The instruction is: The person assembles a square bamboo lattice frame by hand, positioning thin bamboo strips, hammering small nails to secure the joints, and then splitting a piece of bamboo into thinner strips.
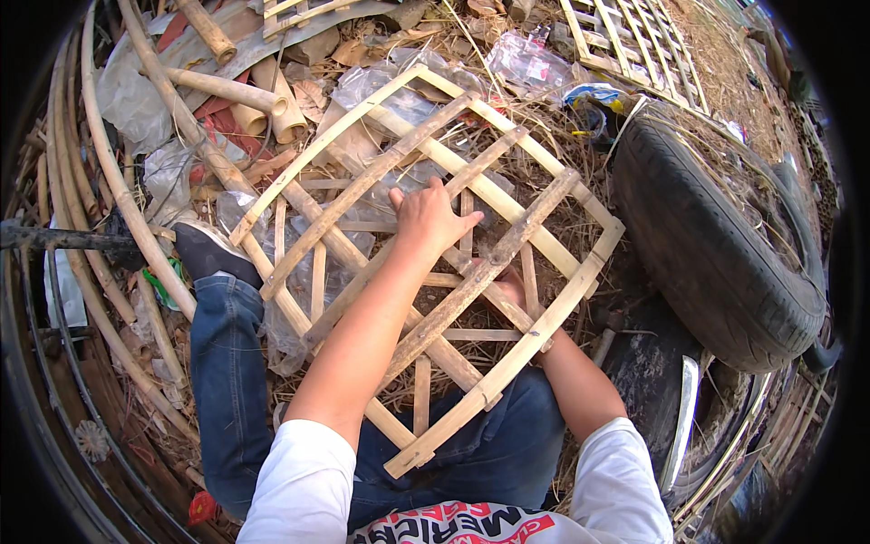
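A square lattice panel of pale split-bamboo slats (pixel 462 296) lies above the blue denim trousers (pixel 228 363), left of a worn black rubber tyre (pixel 707 245). The left hand (pixel 430 220) is over it, thumb spread; grip cannot be determined. The right hand (pixel 509 286) is beneath, largely hidden; grip undetermined.

1 wide fisheye head view looks down, close above the 2 hands (pixel 426 220).
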`<state>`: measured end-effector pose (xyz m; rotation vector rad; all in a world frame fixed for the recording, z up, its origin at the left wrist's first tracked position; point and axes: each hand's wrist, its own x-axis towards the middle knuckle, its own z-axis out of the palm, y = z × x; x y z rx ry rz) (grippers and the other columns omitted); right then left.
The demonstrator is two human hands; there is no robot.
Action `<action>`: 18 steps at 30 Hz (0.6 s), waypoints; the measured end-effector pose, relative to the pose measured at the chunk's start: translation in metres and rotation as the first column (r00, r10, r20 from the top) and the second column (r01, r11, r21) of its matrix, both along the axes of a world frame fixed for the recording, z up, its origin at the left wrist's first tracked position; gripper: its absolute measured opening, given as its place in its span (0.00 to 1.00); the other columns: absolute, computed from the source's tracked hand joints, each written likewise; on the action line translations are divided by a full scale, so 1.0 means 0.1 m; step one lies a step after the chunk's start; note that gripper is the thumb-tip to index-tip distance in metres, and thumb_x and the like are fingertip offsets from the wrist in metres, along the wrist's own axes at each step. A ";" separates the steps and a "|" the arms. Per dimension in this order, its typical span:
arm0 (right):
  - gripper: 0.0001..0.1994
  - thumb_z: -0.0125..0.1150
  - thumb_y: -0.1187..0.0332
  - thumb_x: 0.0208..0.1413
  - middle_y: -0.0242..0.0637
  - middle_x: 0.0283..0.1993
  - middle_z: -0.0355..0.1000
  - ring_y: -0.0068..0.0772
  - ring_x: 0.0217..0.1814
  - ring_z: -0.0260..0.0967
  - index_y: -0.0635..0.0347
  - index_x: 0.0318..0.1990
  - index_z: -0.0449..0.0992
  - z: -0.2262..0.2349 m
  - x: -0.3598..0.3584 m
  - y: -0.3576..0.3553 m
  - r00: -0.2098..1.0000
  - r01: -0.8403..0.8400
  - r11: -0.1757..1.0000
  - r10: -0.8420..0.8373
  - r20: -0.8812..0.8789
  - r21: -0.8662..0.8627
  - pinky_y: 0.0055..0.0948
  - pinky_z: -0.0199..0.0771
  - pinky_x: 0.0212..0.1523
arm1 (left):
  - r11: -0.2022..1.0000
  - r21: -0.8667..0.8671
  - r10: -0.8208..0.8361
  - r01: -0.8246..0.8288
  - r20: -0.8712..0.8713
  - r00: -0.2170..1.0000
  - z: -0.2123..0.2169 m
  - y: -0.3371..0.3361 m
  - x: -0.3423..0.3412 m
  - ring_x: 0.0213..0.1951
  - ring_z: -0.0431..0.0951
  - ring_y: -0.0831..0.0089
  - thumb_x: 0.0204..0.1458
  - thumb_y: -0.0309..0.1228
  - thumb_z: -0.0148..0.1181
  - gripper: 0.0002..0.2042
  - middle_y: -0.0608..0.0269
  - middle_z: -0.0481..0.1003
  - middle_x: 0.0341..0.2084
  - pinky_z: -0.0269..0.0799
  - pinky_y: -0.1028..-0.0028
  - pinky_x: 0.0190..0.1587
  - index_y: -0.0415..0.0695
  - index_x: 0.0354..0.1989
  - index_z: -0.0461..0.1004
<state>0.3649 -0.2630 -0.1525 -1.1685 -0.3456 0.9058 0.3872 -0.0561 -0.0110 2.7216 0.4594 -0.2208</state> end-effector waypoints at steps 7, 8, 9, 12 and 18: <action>0.28 0.65 0.72 0.52 0.43 0.54 0.72 0.31 0.56 0.71 0.64 0.61 0.66 0.76 0.00 -0.08 0.968 -0.086 0.962 0.019 -0.252 -0.258 0.32 0.74 0.55 | 0.998 0.008 -0.057 0.057 0.074 0.996 -0.07 0.06 -0.02 0.32 0.81 0.56 0.40 0.58 0.66 0.35 0.48 0.79 0.23 0.55 0.56 0.55 0.34 0.39 0.70; 0.28 0.64 0.72 0.52 0.46 0.54 0.71 0.33 0.56 0.70 0.66 0.62 0.65 0.70 0.02 -0.16 0.943 -0.062 0.978 -0.009 -0.332 -0.201 0.32 0.74 0.56 | 0.997 0.010 -0.076 0.075 0.078 0.994 -0.08 0.05 -0.01 0.31 0.81 0.56 0.40 0.58 0.66 0.35 0.48 0.79 0.23 0.55 0.56 0.55 0.34 0.39 0.70; 0.29 0.63 0.73 0.52 0.48 0.55 0.71 0.36 0.57 0.70 0.67 0.62 0.63 0.60 0.05 -0.29 0.912 -0.025 0.988 -0.039 -0.408 -0.151 0.32 0.73 0.57 | 0.996 0.014 -0.088 0.087 0.093 0.992 -0.08 0.02 0.02 0.31 0.81 0.57 0.40 0.58 0.66 0.34 0.48 0.79 0.23 0.55 0.56 0.57 0.34 0.39 0.70; 0.28 0.58 0.74 0.55 0.53 0.56 0.69 0.43 0.58 0.69 0.71 0.63 0.60 0.66 0.04 -0.50 0.800 0.189 0.975 -0.223 -0.557 -0.118 0.36 0.70 0.61 | 0.994 0.028 -0.104 0.102 0.092 0.990 -0.09 0.04 0.01 0.31 0.81 0.57 0.42 0.58 0.65 0.34 0.50 0.79 0.22 0.55 0.55 0.60 0.34 0.38 0.70; 0.20 0.51 0.77 0.59 0.55 0.54 0.69 0.43 0.54 0.71 0.72 0.59 0.63 1.02 -0.31 -0.81 0.523 0.612 0.729 -0.664 -0.535 -0.306 0.36 0.74 0.57 | 0.991 0.045 -0.128 0.125 0.056 0.990 -0.08 0.12 -0.03 0.29 0.81 0.56 0.44 0.60 0.62 0.34 0.51 0.78 0.20 0.54 0.54 0.61 0.34 0.38 0.69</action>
